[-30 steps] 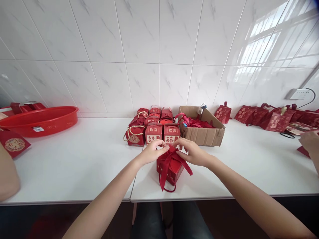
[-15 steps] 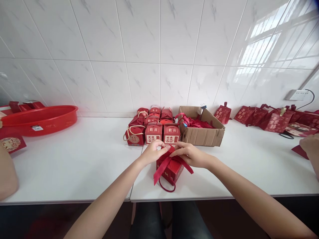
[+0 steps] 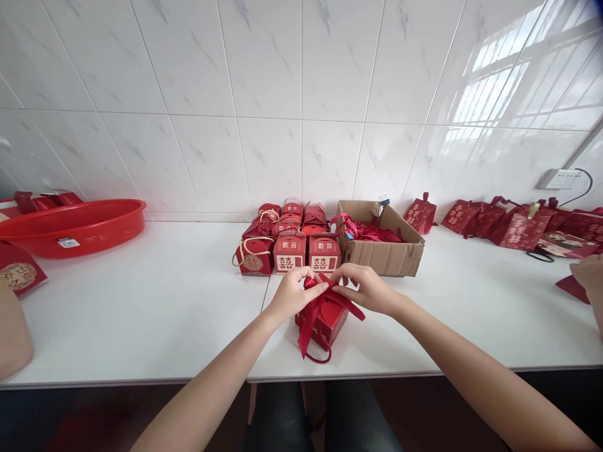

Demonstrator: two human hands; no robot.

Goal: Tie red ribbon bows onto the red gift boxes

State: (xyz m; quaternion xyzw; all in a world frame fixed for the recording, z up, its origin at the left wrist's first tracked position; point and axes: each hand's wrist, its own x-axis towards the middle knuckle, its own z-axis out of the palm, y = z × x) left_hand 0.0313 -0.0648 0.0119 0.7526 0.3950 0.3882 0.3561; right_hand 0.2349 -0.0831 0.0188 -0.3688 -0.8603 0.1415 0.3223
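A small red gift box (image 3: 332, 321) stands near the table's front edge, with a dark red cord handle (image 3: 319, 360) hanging at its front. Across its top lies a red ribbon (image 3: 308, 321), its tails draped over the near and right sides. My left hand (image 3: 296, 295) pinches the ribbon at the box's top left. Opposite it, my right hand (image 3: 365, 287) grips the ribbon at the top right, thumb and fingers closed. Between the fingertips the ribbon is bunched; whether it is knotted I cannot tell.
Several red gift boxes (image 3: 291, 246) stand in rows just beyond my hands. Beside them a cardboard box (image 3: 384, 258) holds red ribbons. A red basin (image 3: 101, 232) sits at left, more red boxes (image 3: 521, 229) at right. Other people's arms (image 3: 14, 333) show at both edges.
My fingers have shifted on the ribbon, with the left thumb now further over the box's middle. The ribbon's left tail has swung right and hangs lower over the front. The gift box stays put.
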